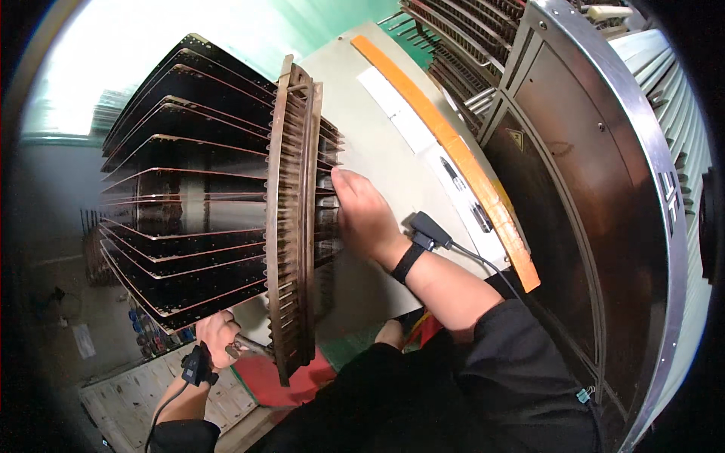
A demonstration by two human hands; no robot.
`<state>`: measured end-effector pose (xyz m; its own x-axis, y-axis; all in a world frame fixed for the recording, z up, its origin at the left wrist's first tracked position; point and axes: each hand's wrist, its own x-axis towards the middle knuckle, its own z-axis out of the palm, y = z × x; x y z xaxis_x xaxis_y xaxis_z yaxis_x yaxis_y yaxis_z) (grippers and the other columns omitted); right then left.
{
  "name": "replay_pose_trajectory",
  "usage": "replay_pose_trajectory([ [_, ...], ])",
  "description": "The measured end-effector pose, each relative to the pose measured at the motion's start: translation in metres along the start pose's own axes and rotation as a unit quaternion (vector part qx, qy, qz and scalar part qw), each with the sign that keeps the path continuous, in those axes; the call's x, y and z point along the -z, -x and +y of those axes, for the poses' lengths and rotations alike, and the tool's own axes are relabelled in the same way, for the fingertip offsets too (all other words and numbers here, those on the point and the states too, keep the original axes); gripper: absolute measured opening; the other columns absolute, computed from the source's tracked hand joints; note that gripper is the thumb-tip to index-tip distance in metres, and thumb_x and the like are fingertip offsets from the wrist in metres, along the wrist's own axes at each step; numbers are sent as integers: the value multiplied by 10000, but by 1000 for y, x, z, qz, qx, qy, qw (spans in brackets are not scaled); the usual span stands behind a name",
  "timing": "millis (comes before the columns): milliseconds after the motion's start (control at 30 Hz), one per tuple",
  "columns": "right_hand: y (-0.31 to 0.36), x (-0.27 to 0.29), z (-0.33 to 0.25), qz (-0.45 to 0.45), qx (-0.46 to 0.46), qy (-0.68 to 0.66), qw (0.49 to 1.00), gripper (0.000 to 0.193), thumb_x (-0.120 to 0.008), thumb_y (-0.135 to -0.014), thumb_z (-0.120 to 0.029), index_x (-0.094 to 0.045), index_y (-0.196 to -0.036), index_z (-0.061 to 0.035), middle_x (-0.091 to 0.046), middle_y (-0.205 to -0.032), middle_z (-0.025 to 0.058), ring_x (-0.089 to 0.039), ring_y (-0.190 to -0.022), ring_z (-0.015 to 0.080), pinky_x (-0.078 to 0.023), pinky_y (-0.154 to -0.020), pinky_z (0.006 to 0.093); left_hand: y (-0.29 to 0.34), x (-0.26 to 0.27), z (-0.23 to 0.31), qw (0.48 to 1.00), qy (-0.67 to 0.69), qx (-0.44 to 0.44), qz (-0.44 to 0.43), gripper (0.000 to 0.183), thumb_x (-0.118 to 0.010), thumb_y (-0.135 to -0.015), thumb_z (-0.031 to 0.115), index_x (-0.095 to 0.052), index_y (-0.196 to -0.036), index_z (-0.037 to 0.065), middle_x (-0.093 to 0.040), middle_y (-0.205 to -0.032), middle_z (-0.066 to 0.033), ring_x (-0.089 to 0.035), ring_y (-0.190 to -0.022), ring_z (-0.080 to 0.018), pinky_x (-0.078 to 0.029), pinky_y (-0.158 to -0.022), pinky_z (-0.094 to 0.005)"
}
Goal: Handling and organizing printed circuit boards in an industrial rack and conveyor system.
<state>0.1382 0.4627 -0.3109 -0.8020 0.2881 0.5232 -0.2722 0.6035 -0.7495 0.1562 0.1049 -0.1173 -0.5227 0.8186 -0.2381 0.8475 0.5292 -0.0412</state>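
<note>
A brown slotted rack [294, 226] stands across the middle, with several thin black panels [189, 158] fanned out from its slots toward the left. My right hand [368, 215] is against the rack's right side, thumb upward, the other fingers partly hidden by the slots. It appears to hold the rack there. Near the rack's lower end, my left hand [217, 337] is closed around a metal bar that joins the rack, just below the lowest panel's corner. Both wrists wear a dark strap with a small cabled device.
The rack rests on a pale tabletop [377, 113] edged by an orange strip [453, 151]. Papers and two pens [455, 175] lie beside it. A dark metal cabinet [574, 158] stands to the right. More racks [461, 38] are at the back. A wooden pallet [174, 400] lies lower left.
</note>
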Motion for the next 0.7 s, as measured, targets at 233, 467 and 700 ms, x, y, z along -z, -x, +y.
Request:
replay_pose_trajectory([
  [233,4,0,-4,43,25,-17,999,459,-550,-786,31,-547,-1243,65,-603,-1143,212,-596,-1060,360,-514,-927,413,3,-5,-4,996,29,-55,56,426,-688,-689,469,-596,-803,69,-549,-885,-122,-544,-791,-343,-407,-704,-458],
  [467,23,-6,-15,59,-44,-80,994,522,-543,-762,56,-515,-1283,69,-611,-1161,235,-592,-1096,398,-491,-978,445,-1,-1,4,995,41,-54,73,404,-638,-793,461,-552,-827,68,-529,-868,-125,-536,-781,-344,-401,-706,-468],
  [700,30,2,-24,20,-47,-83,995,495,-521,-765,71,-549,-1259,61,-588,-1219,241,-560,-1159,404,-462,-1023,438,0,-7,1,992,44,-49,103,431,-643,-795,483,-553,-808,62,-532,-873,-122,-536,-785,-342,-403,-717,-469],
])
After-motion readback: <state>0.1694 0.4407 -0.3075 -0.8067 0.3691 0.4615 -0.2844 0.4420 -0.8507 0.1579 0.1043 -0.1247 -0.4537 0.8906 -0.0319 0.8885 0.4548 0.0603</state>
